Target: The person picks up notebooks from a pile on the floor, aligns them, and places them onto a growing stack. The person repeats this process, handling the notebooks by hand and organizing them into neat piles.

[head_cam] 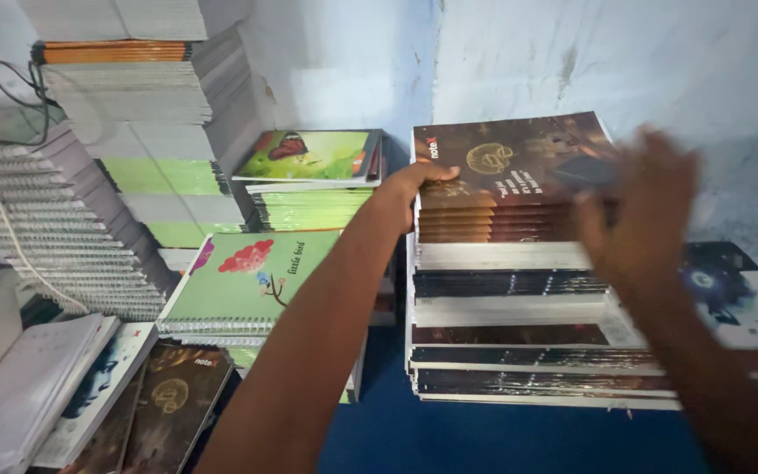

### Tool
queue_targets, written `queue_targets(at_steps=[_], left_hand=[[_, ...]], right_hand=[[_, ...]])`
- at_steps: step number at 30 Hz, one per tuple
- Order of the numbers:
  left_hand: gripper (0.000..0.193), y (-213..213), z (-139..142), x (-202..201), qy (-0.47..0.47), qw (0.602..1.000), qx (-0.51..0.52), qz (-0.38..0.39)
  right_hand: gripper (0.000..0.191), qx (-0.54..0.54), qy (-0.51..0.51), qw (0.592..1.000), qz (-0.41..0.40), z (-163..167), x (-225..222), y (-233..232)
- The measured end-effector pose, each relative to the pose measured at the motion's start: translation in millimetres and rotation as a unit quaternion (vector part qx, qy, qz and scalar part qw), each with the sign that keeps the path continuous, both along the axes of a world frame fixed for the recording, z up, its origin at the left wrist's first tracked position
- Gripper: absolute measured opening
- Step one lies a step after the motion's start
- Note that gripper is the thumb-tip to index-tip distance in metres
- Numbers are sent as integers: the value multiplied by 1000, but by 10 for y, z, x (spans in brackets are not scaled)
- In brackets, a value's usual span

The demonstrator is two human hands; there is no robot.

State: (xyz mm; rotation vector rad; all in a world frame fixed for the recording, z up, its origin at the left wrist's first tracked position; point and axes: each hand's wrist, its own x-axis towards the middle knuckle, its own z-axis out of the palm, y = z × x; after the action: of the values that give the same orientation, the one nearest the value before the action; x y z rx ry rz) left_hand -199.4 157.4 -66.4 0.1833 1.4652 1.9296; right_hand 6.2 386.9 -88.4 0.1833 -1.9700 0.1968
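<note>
A tall stack of notebooks (502, 307) stands against the wall on the right. Its top layers are brown-covered notebooks (519, 162) with a gold emblem. My left hand (418, 180) reaches across and presses on the left edge of that brown top bundle. Blurred, my right hand (642, 219) is at the bundle's right side with fingers spread, touching or just off its edge. A dark notebook with a starry cover (734, 294) sticks out of the stack on the right, under my right forearm.
Green-covered spiral notebooks (252, 281) lie left of my arm, and a green stack with a butterfly cover (313, 158) sits behind. Tall white and spiral stacks (125, 105) fill the left corner. More brown notebooks (173, 399) lie low left. Blue floor (396, 421) shows below.
</note>
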Motion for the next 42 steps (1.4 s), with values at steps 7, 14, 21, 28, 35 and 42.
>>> queue_targets(at_steps=[7,14,21,28,35,42], left_hand=[[43,80,-200,-34,-39,960,217,171],[27,156,-381,119,113,878,290,363],[53,-11,-513,1285,619,695,-44,364],[91,-291,-542,1677,769,503,-357,168],[100,-282,-458,1788,731,530,-409,133],[99,-801,-279,1974,745,575,-326,90]], right_hand=[[69,146,-72,982,-98,-417,-185,-405],[71,154,-39,981,-109,-593,-271,-147],[72,148,-50,980,-119,-529,-191,-80],[72,145,-88,980,-106,-387,-26,-394],[70,157,-155,965,-144,-184,203,-576],[70,40,-152,985,-72,-99,494,-878]])
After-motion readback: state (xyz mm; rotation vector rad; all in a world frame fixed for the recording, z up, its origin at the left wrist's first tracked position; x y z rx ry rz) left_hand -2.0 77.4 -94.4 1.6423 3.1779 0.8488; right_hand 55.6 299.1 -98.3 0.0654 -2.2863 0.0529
